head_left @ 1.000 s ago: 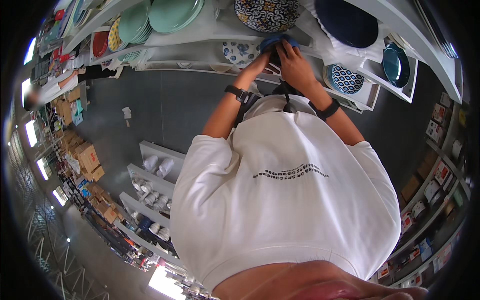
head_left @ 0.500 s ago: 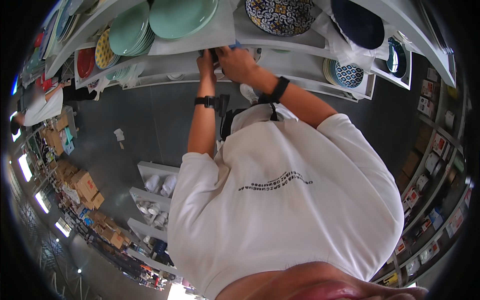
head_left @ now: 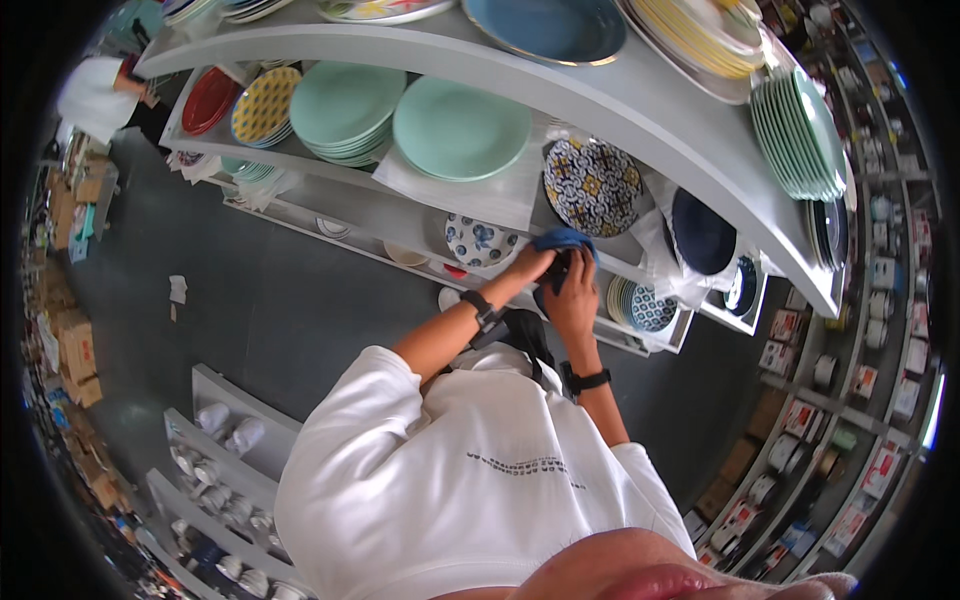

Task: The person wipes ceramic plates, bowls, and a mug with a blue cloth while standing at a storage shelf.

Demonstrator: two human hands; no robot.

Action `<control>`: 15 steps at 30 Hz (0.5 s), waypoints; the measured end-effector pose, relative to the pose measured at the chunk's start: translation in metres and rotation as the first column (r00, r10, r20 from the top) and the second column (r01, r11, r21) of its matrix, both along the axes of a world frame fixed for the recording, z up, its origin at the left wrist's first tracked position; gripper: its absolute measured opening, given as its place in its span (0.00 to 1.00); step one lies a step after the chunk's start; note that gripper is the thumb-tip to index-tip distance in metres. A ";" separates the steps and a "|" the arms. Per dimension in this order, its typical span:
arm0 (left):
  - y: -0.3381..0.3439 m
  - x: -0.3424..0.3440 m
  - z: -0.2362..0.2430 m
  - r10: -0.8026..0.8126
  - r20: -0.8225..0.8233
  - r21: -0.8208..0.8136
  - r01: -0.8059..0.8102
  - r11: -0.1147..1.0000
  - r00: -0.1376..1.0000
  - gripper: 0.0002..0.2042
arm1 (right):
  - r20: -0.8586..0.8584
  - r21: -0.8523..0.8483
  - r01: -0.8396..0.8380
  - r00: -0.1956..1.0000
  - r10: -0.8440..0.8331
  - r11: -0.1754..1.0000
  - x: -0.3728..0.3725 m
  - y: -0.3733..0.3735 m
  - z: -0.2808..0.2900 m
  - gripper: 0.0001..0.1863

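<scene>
My left hand (head_left: 534,263) and my right hand (head_left: 573,294) are close together in front of the shelf edge. A bunched blue cloth (head_left: 564,239) lies at their fingertips, and both hands are closed on it. Between the hands shows a small dark object (head_left: 559,270), too hidden to make out. Just beyond the cloth, a dark plate with a white and yellow pattern (head_left: 592,187) stands tilted on the shelf. Left of that plate, a mint-green plate (head_left: 462,128) rests on white wrapping paper (head_left: 400,172).
A grey upper shelf (head_left: 400,48) overhangs, bearing a blue bowl (head_left: 546,25) and stacked green plates (head_left: 797,135). A navy plate (head_left: 703,232) stands right of the patterned one. White cups (head_left: 245,435) fill a rack behind me at left. Another person (head_left: 95,98) is at far left.
My view has turned and shifted. Both hands have moved rightward along the shelf, from below the mint-green plates to below the patterned plate. More of the blue cloth shows now.
</scene>
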State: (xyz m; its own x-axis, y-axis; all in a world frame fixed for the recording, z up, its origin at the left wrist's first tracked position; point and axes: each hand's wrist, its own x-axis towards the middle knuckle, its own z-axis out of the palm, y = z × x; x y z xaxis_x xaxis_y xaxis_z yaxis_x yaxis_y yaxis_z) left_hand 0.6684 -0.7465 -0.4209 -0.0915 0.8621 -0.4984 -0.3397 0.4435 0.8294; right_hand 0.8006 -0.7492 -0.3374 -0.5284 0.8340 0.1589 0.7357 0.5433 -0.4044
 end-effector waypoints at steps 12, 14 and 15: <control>-0.034 -0.110 0.009 0.081 0.227 0.002 -0.084 0.996 0.971 0.21 | -0.014 -0.139 -0.284 0.958 0.285 0.949 -0.077 0.004 0.006 0.39; -0.049 -0.143 0.014 0.162 0.116 -0.062 -0.156 0.986 0.980 0.19 | 0.033 -0.078 -0.370 0.927 0.374 0.926 -0.104 -0.002 -0.007 0.39; -0.057 -0.152 0.024 0.210 0.091 -0.055 -0.206 0.977 0.973 0.18 | 0.023 -0.083 -0.374 0.926 0.377 0.924 -0.116 -0.008 -0.016 0.39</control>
State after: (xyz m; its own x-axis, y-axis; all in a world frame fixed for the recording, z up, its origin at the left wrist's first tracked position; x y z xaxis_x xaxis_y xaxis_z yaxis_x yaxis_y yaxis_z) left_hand 0.5164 -0.8035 -0.3965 -0.2162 0.8059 -0.5512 -0.5053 0.3907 0.7694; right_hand 0.6841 -0.7573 -0.3533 -0.8093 0.5824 0.0766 0.4998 0.7512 -0.4313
